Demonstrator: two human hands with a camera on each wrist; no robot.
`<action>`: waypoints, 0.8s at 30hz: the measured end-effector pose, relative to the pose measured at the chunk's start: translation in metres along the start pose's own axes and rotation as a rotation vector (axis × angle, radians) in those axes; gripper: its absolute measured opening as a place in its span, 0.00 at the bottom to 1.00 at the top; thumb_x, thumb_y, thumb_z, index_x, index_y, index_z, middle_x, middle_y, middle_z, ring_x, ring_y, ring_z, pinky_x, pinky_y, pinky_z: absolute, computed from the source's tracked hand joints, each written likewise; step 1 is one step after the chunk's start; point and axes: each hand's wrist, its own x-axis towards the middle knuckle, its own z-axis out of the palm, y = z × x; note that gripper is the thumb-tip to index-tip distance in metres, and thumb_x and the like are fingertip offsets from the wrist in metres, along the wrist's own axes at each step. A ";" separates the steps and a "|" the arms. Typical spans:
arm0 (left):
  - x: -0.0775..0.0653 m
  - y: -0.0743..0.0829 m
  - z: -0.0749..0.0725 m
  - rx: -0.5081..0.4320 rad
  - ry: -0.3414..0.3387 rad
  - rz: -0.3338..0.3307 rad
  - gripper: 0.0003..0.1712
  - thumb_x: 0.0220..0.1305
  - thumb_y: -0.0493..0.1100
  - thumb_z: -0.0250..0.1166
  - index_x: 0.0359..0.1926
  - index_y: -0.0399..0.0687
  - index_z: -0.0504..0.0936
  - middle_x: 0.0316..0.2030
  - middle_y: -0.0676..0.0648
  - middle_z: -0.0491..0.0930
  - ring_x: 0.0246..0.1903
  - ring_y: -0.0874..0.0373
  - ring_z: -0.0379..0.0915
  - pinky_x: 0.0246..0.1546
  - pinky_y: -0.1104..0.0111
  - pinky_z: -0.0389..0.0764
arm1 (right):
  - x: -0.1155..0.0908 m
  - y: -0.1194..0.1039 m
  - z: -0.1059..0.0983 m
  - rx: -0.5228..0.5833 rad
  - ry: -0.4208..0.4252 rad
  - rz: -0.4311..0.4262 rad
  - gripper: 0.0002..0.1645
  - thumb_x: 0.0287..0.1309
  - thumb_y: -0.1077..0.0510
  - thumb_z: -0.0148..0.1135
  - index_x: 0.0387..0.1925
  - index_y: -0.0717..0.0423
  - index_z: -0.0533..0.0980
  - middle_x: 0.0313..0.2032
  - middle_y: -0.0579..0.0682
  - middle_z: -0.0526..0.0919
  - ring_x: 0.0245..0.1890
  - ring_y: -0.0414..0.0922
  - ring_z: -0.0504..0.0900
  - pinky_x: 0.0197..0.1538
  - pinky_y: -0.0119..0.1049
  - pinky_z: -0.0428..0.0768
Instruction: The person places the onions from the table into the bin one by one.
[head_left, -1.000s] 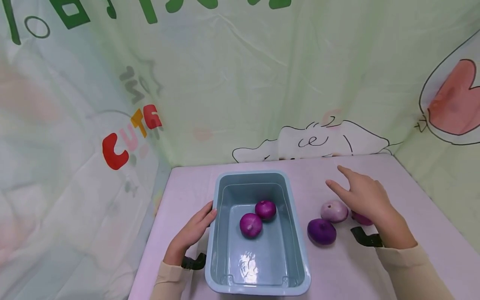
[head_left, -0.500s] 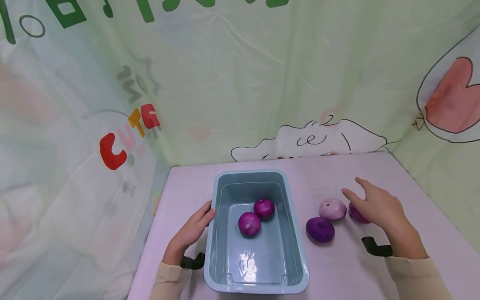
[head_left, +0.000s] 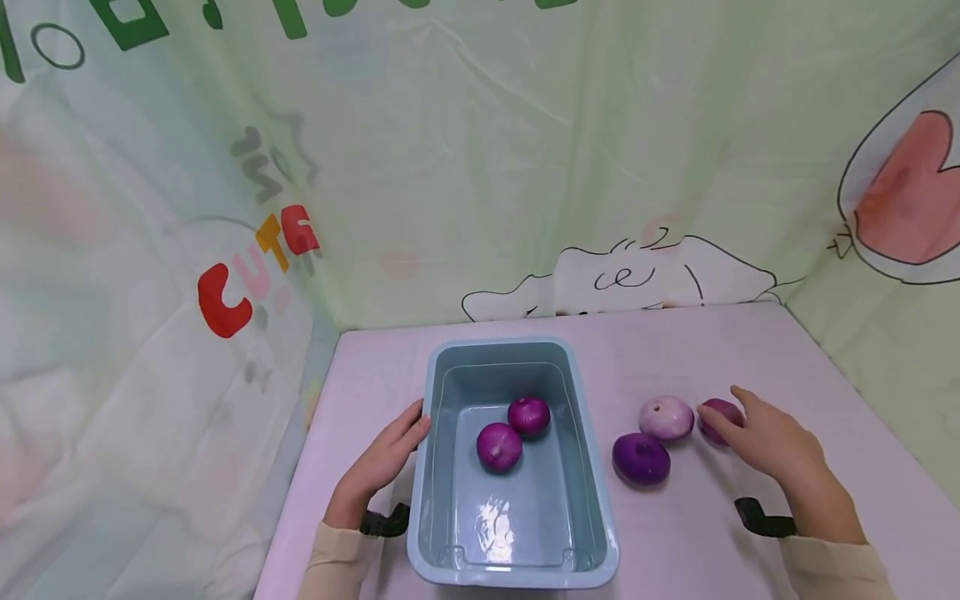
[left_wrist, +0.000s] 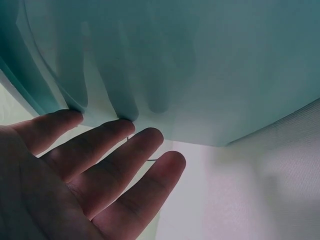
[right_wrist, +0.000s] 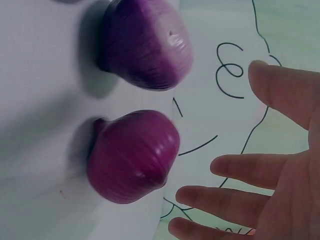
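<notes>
My left hand (head_left: 382, 458) rests against the left wall of a light blue plastic bin (head_left: 513, 575). In the left wrist view its straight fingers (left_wrist: 125, 185) touch the outside of that wall. Two red onions, one nearer (head_left: 498, 448) and one behind it (head_left: 529, 416), lie inside the bin. My right hand (head_left: 772, 442) hovers by a red onion (head_left: 723, 419) on the table, thumb and fingers spread. In the right wrist view a gap separates the fingers from this onion (right_wrist: 134, 157). Left of it lies a paler onion (head_left: 667, 418), with a dark purple onion (head_left: 641, 460) in front.
A pale pink cloth covers the table (head_left: 630, 358). Behind it hangs a green curtain (head_left: 450, 167) with printed drawings, and a whitish curtain (head_left: 112, 375) hangs on the left. Black wrist mounts (head_left: 763, 517) sit at both wrists.
My right hand has moved right and toward me, coming down to the rightmost onion, which now shows more fully. The left hand stays on the bin's wall.
</notes>
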 end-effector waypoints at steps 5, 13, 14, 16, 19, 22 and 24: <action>0.000 0.001 -0.001 0.008 -0.005 0.007 0.33 0.84 0.53 0.48 0.83 0.57 0.54 0.77 0.42 0.61 0.70 0.40 0.65 0.62 0.38 0.70 | -0.001 0.010 0.009 0.007 -0.031 0.024 0.64 0.68 0.22 0.49 0.73 0.78 0.53 0.65 0.83 0.63 0.58 0.81 0.68 0.40 0.76 0.72; 0.000 0.003 -0.001 0.001 -0.012 0.001 0.33 0.84 0.53 0.48 0.83 0.58 0.54 0.77 0.41 0.60 0.71 0.39 0.63 0.63 0.37 0.69 | -0.001 0.017 0.019 0.035 -0.046 0.048 0.64 0.66 0.21 0.52 0.70 0.77 0.55 0.60 0.82 0.69 0.53 0.78 0.72 0.38 0.71 0.73; 0.000 0.003 -0.001 0.000 -0.012 0.000 0.33 0.84 0.53 0.48 0.83 0.59 0.53 0.77 0.42 0.59 0.71 0.39 0.63 0.63 0.37 0.69 | -0.001 0.018 0.020 0.036 -0.048 0.054 0.65 0.66 0.21 0.52 0.71 0.77 0.54 0.61 0.82 0.68 0.54 0.78 0.72 0.38 0.72 0.73; 0.000 0.003 -0.001 -0.001 -0.012 0.000 0.33 0.84 0.53 0.48 0.83 0.58 0.53 0.78 0.42 0.59 0.71 0.39 0.62 0.63 0.36 0.68 | 0.000 0.019 0.020 0.040 -0.060 0.071 0.66 0.66 0.21 0.51 0.72 0.78 0.51 0.61 0.84 0.65 0.55 0.80 0.70 0.40 0.73 0.72; 0.000 0.002 -0.001 0.003 -0.010 0.001 0.33 0.84 0.52 0.48 0.83 0.58 0.53 0.78 0.42 0.59 0.71 0.39 0.63 0.63 0.36 0.68 | 0.001 0.022 0.023 0.042 -0.073 0.097 0.69 0.65 0.21 0.51 0.73 0.79 0.47 0.63 0.85 0.62 0.56 0.81 0.68 0.42 0.74 0.71; 0.000 0.002 -0.001 0.002 -0.009 0.005 0.33 0.84 0.52 0.48 0.83 0.58 0.53 0.78 0.42 0.59 0.71 0.40 0.63 0.63 0.36 0.68 | 0.004 0.025 0.025 0.037 -0.082 0.114 0.72 0.64 0.20 0.51 0.74 0.80 0.43 0.63 0.86 0.59 0.57 0.82 0.66 0.43 0.76 0.70; 0.000 0.003 0.000 0.000 -0.012 0.007 0.33 0.84 0.52 0.48 0.83 0.58 0.53 0.78 0.42 0.59 0.71 0.40 0.63 0.63 0.36 0.68 | 0.006 0.028 0.026 0.035 -0.075 0.118 0.73 0.64 0.19 0.52 0.74 0.79 0.42 0.64 0.86 0.59 0.57 0.83 0.66 0.43 0.76 0.69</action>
